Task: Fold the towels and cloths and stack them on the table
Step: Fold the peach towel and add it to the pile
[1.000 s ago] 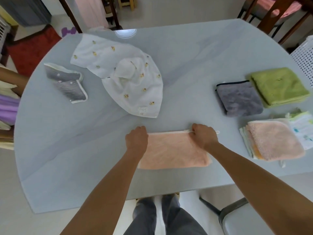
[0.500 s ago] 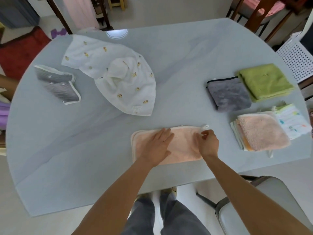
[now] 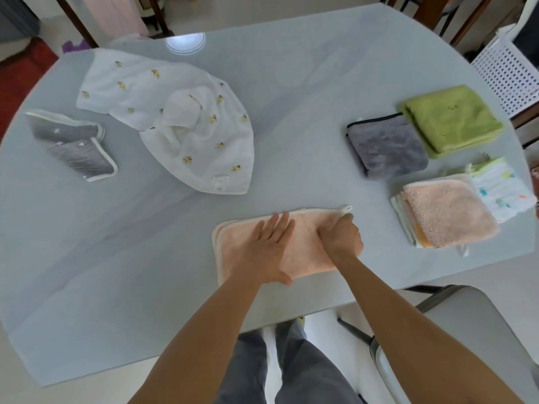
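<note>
A folded peach cloth (image 3: 306,252) lies near the front edge of the grey table (image 3: 291,112). My left hand (image 3: 268,249) presses flat on its middle with straight fingers. My right hand (image 3: 339,236) grips the cloth's right edge with curled fingers, just below its small white loop. An unfolded white towel with yellow prints (image 3: 180,118) lies crumpled at the back left. A grey striped cloth (image 3: 73,144) lies loosely folded at the far left.
Folded items sit at the right: a green towel (image 3: 450,118), a grey cloth (image 3: 386,145), a peach cloth on a small stack (image 3: 449,211), and a printed white cloth (image 3: 501,191). A white perforated basket (image 3: 507,71) and a grey chair (image 3: 455,330) stand beside the table.
Both hands held the cloth's far corners one second ago. My left hand has since flattened on the cloth's middle, and my right hand has moved to the right edge.
</note>
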